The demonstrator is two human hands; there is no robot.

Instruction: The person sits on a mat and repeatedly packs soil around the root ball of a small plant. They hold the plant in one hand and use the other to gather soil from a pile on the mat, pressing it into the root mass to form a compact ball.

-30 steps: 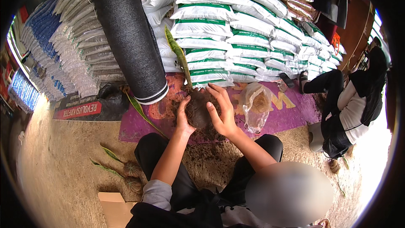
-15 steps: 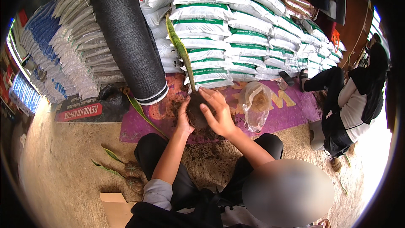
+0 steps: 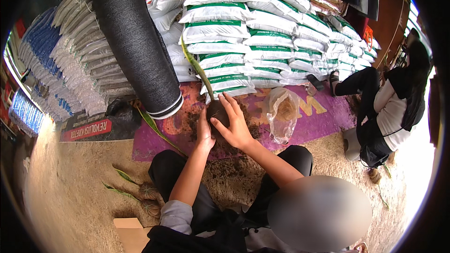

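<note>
Cupping a dark soil ball (image 3: 217, 112) over the purple mat (image 3: 330, 124), the left hand (image 3: 204, 129) and right hand (image 3: 235, 125) grip it from opposite sides, probably to stop it crumbling around the slanting leaf (image 3: 198, 69); the mat seemingly catches loose crumbs (image 3: 227, 148).

Soil ball (image 3: 219, 112): dark brown, rounded, cupped between the left hand (image 3: 204, 129) and right hand (image 3: 233, 124), its sides partly hidden by the fingers. Single leaf (image 3: 197, 69): long, narrow, green with yellowish edges; stands up from the ball's far side, tip leaning left.
</note>
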